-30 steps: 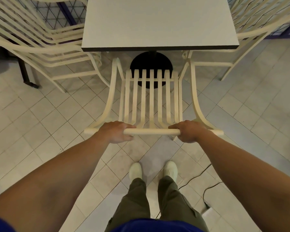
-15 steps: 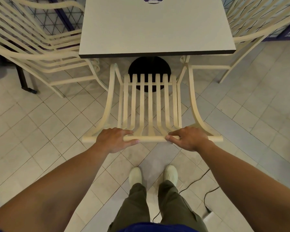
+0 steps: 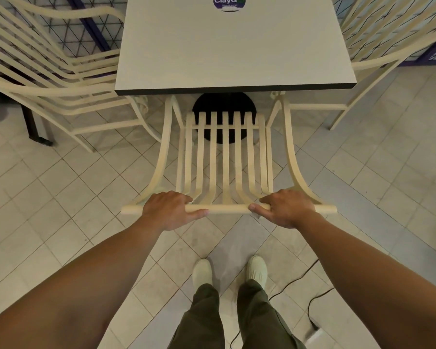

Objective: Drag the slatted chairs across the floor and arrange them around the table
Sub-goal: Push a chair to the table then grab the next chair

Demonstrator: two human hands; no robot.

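Loosened left hand (image 3: 170,210) and right hand (image 3: 286,209) grip chair (image 3: 225,159), front under table (image 3: 237,46).

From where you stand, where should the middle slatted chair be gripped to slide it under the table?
Grip the top rail from behind, left hand and right hand spread either side of centre, as now. It is a round horizontal bar facing you, and the seat points at the table.

chair (image 3: 225,159) — matt painted slats | table (image 3: 237,46) — smooth matt top | floor (image 3: 61,197): tiles

Arms outstretched; left hand (image 3: 170,210), right hand (image 3: 286,209) curled (seemingly gripping).
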